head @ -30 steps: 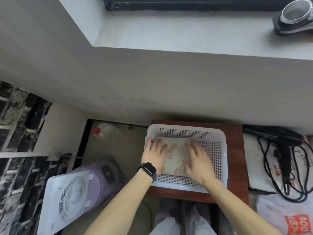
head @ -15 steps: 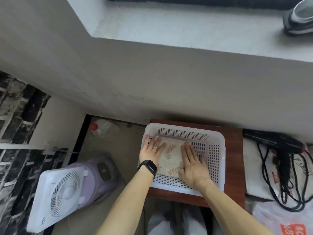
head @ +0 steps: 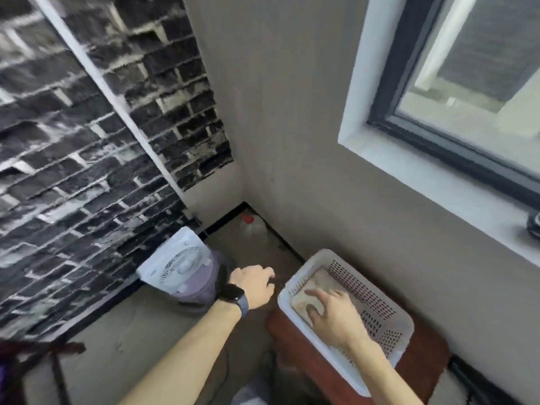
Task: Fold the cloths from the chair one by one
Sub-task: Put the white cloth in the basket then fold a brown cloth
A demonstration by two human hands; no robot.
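A folded cream cloth with a leaf print lies inside a white perforated basket on a reddish-brown wooden stand. My right hand rests flat on the cloth, fingers spread. My left hand, with a dark watch on the wrist, hangs in the air to the left of the basket, fingers loosely curled and holding nothing. The picture is blurred by head motion. At the bottom left corner a dark chair part with something purple shows.
A white box fan leans on a purple appliance on the floor by the black brick wall. A clear bottle with a red cap stands in the corner. A window and sill are at the right.
My left hand has come off the cloth and out of the basket, moving left. The right hand stays on the cloth. The view has swung up and left.
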